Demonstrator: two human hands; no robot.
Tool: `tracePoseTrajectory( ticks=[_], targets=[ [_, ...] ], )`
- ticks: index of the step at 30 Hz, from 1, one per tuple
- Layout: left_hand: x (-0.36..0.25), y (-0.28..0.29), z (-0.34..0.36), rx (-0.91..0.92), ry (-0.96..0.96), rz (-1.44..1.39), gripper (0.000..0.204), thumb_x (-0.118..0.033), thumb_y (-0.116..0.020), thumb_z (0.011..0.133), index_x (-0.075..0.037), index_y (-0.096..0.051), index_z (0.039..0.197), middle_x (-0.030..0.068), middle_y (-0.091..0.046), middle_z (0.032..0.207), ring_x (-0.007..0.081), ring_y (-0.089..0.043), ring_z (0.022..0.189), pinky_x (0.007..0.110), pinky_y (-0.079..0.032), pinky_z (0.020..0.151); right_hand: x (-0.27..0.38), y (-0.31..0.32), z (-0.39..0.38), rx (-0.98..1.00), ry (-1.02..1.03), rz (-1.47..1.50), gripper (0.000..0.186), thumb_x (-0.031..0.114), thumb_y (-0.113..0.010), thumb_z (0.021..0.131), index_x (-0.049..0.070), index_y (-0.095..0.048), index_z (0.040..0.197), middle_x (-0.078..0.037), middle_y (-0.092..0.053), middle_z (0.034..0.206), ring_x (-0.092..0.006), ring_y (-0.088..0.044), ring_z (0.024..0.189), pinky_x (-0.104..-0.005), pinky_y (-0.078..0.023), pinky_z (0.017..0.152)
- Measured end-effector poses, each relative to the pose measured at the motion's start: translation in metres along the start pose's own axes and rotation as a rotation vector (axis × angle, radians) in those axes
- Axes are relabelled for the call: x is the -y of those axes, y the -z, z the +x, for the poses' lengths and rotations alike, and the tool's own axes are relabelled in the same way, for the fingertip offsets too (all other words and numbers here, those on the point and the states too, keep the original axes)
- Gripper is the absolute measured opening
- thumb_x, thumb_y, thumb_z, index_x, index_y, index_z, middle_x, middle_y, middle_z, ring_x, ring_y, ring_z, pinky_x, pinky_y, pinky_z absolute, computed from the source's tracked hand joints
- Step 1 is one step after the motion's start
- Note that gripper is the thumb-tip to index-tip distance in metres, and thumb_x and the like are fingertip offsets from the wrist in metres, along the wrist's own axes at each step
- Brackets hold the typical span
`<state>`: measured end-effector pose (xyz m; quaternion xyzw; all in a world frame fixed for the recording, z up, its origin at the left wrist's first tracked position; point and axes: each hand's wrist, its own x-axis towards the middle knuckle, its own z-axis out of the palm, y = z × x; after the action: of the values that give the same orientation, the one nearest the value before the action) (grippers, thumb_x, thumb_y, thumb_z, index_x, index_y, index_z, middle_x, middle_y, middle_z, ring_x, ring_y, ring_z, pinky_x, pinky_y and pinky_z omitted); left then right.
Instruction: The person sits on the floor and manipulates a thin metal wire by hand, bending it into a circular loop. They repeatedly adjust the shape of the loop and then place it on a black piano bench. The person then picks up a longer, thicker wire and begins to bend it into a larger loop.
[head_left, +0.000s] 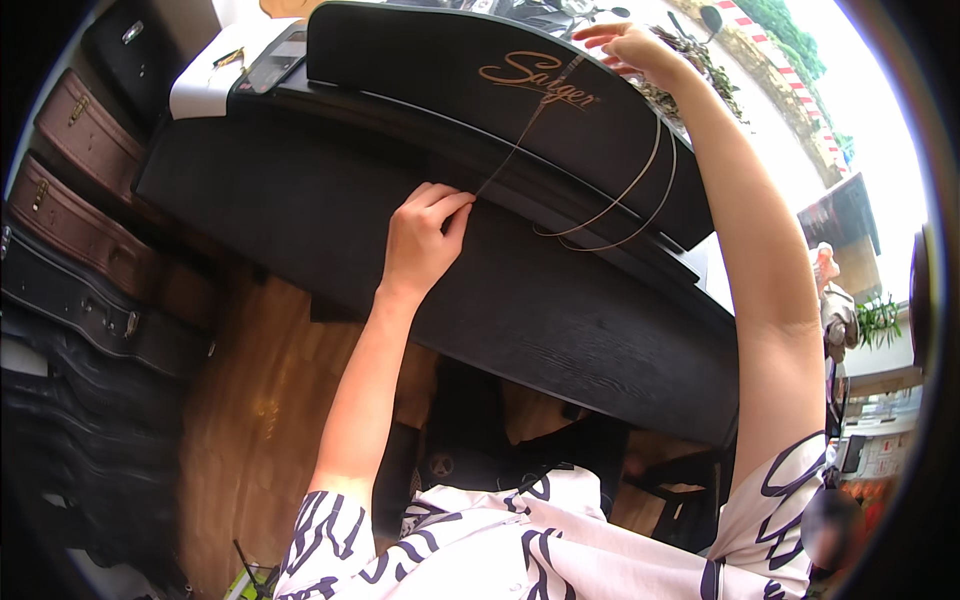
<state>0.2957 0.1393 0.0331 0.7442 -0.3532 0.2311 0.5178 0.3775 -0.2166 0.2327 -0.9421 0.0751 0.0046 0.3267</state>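
Note:
My left hand (430,235) pinches the end of a thin, pale cord (512,152) between thumb and fingers, above the closed lid of a black upright piano-like instrument (300,190). Pulled straight, the cord runs up to a narrow woven-looking piece (568,76) against the black music stand (420,60), over its gold lettering. At the stand's top edge, my right hand (640,55) is raised with its fingers apart, nothing visible in them. Two loose cord strands (640,180) hang in curves below my right forearm, down to the lid.
A phone (275,62) lies beside white paper (205,85) at the instrument's left end. Brown and black hard cases (90,125) are stacked along the left, above wooden flooring (260,420). Behind the stand is a bright window with parked motorbikes outside. A green plant (878,320) stands at right.

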Motion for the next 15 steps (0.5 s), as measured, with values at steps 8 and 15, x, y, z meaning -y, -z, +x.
tracePoseTrajectory(
  ticks=[8, 15],
  targets=[
    [0.002, 0.000, 0.000, 0.042, -0.005, 0.032, 0.007, 0.002, -0.070, 0.080, -0.001, -0.073, 0.085, 0.0106, -0.071, 0.084, 0.0293, -0.067, 0.079, 0.038, -0.055, 0.069, 0.019, 0.022, -0.085, -0.262, 0.235, 0.160, 0.050, -0.005, -0.050, 0.083, 0.008, -0.067, 0.128, -0.013, -0.065, 0.130, -0.0218, -0.071, 0.097, -0.0325, -0.060, 0.081],
    [-0.002, 0.002, -0.001, 0.055, -0.005, 0.040, 0.008, 0.003, -0.068, 0.082, 0.000, -0.072, 0.087, 0.0134, -0.069, 0.085, 0.0318, -0.067, 0.077, 0.038, -0.055, 0.068, -0.046, -0.038, -0.279, -0.692, 0.279, 0.156, 0.026, -0.005, -0.049, 0.094, 0.002, -0.073, 0.102, -0.007, -0.073, 0.095, -0.0112, -0.067, 0.080, -0.0254, -0.050, 0.067]
  ],
)
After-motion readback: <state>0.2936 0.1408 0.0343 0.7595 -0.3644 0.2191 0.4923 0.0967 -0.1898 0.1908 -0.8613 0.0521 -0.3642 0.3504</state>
